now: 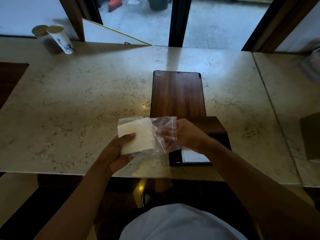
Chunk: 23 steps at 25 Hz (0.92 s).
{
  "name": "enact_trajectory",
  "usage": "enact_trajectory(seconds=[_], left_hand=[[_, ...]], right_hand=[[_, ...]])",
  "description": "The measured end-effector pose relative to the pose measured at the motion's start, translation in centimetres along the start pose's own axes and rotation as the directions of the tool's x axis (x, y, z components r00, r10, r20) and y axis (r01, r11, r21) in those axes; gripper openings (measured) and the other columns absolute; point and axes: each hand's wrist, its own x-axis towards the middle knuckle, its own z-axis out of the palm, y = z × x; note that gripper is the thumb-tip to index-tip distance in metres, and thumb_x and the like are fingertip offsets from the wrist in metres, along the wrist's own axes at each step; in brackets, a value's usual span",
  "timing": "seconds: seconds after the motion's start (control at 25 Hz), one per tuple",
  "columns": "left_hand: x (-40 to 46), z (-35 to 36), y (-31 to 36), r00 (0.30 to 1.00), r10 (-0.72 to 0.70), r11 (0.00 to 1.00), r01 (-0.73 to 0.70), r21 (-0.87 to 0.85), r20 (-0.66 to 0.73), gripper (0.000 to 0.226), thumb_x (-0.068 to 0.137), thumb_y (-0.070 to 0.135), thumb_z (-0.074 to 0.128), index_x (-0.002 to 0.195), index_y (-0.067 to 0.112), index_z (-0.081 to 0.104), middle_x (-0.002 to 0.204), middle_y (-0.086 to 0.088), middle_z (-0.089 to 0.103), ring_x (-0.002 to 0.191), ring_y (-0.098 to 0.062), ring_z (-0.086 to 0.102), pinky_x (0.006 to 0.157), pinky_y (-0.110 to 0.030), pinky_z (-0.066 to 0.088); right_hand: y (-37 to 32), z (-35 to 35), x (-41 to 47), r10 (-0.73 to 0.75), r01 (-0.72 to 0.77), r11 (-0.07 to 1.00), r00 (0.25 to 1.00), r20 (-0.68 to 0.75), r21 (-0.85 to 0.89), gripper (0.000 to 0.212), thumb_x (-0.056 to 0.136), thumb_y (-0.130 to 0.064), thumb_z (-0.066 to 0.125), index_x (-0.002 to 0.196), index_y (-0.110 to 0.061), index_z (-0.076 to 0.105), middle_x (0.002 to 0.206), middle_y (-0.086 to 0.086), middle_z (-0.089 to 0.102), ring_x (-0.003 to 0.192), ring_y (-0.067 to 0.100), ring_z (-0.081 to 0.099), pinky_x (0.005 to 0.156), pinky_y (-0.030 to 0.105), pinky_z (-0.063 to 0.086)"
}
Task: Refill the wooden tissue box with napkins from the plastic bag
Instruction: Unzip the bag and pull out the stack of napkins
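above the near edge of the table, the left hand is clamped on the napkins through the plastic bag; the right hand pinches the bag's open end, long axis left-right, mouth toward the wooden tissue box.

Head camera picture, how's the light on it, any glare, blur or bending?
Head view: dim indoors, lit from the doorway behind the counter, with a bright glare streak on the stone just beyond the wooden lid; wide-angle bending curves the counter edges; the cup at far left looks smeared; the bag shows faint sheen; both hands and forearms are in shadow.
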Motion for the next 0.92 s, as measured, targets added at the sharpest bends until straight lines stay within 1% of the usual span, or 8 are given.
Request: enact_trajectory(seconds=[0.12, 0.16, 0.24, 0.32, 0.4, 0.68, 0.84, 0.92], left_hand=[[-0.3, 0.6, -0.3, 0.999, -0.009, 1.000, 0.008, 0.017, 0.046, 0.055, 0.078, 0.009, 0.075, 0.131, 0.007, 0.059, 0.126, -0.022, 0.067, 0.112, -0.039, 0.067, 0.089, -0.054, 0.056], [-0.4, 0.8, -0.3, 0.998, -0.013, 0.999, 0.010, 0.043, 0.055, 0.053, 0.080, 0.007, 0.073, 0.131, 0.006, 0.058, 0.126, -0.022, 0.067, 0.112, -0.039, 0.067, 0.086, -0.053, 0.058], [-0.5, 1.1, -0.3, 0.999, -0.014, 0.996, 0.010, 0.087, 0.051, 0.048, 0.084, 0.004, 0.068, 0.131, 0.004, 0.057, 0.122, -0.023, 0.069, 0.108, -0.038, 0.069, 0.074, -0.050, 0.062], [-0.6, 1.3, -0.4, 0.999, -0.010, 0.996, 0.007, 0.084, 0.032, 0.047, 0.084, 0.002, 0.066, 0.130, 0.003, 0.057, 0.120, -0.023, 0.069, 0.106, -0.037, 0.070, 0.068, -0.045, 0.062], [-0.6, 1.2, -0.4, 1.000, 0.003, 0.996, -0.004, 0.086, 0.008, 0.047, 0.084, 0.002, 0.066, 0.130, 0.003, 0.057, 0.122, -0.023, 0.068, 0.107, -0.038, 0.069, 0.070, -0.046, 0.062], [-0.5, 0.7, -0.3, 0.999, 0.050, 0.994, -0.049, 0.101, -0.006, 0.045, 0.085, 0.006, 0.069, 0.128, -0.004, 0.059, 0.125, -0.025, 0.067, 0.114, -0.040, 0.066, 0.081, -0.046, 0.061], [-0.3, -0.1, -0.1, 0.998, 0.064, 0.987, -0.062, 0.147, -0.014, 0.044, 0.073, 0.017, 0.086, 0.111, -0.002, 0.072, 0.118, -0.025, 0.068, 0.099, -0.036, 0.069, 0.072, -0.042, 0.060], [-0.2, -0.7, -0.1, 0.996, 0.080, 0.985, -0.072, 0.155, -0.042, 0.046, 0.068, 0.019, 0.091, 0.107, 0.000, 0.073, 0.112, -0.024, 0.065, 0.091, -0.033, 0.066, 0.070, -0.040, 0.057]], right_hand=[[-0.1, 0.2, 0.1, 0.047, -0.044, 0.998, 0.997, 0.067, -0.036, 0.058, 0.065, -0.056, 0.077, 0.103, -0.011, 0.075, 0.091, 0.019, 0.073, 0.079, 0.029, 0.075, 0.063, 0.029, 0.062], [-0.1, 0.3, 0.2, 0.050, -0.045, 0.998, 0.996, 0.080, -0.052, 0.052, 0.066, -0.055, 0.078, 0.099, -0.015, 0.076, 0.090, 0.016, 0.074, 0.077, 0.024, 0.074, 0.063, 0.026, 0.062], [0.1, 0.4, 0.4, 0.022, -0.014, 0.991, 0.998, 0.063, -0.131, 0.021, 0.078, -0.042, 0.078, 0.090, -0.024, 0.077, 0.084, 0.004, 0.076, 0.073, 0.016, 0.073, 0.061, 0.024, 0.061], [0.4, 0.6, 0.6, 0.004, -0.002, 0.989, 1.000, 0.008, -0.149, 0.007, 0.086, -0.029, 0.076, 0.089, -0.023, 0.075, 0.082, -0.006, 0.077, 0.073, 0.010, 0.074, 0.057, 0.019, 0.057], [0.8, 0.9, 0.9, -0.011, 0.007, 0.996, 0.999, -0.050, -0.092, 0.005, 0.086, -0.023, 0.077, 0.089, -0.025, 0.074, 0.083, -0.013, 0.077, 0.075, 0.006, 0.074, 0.057, 0.014, 0.055], [1.6, 1.0, 1.6, -0.026, 0.015, 0.998, 0.980, -0.199, -0.057, 0.008, 0.087, -0.021, 0.076, 0.083, -0.028, 0.075, 0.083, -0.008, 0.078, 0.073, 0.010, 0.075, 0.056, 0.019, 0.057], [1.7, 0.4, 1.6, -0.004, 0.007, 1.000, 0.980, -0.200, 0.012, 0.011, 0.090, -0.019, 0.072, 0.091, -0.029, 0.076, 0.091, -0.009, 0.078, 0.085, 0.012, 0.076, 0.062, 0.021, 0.059], [1.4, -0.1, 1.4, 0.021, -0.021, 1.000, 0.988, -0.151, -0.001, 0.011, 0.090, -0.022, 0.072, 0.085, -0.028, 0.079, 0.091, -0.009, 0.078, 0.084, 0.012, 0.076, 0.061, 0.020, 0.059]])
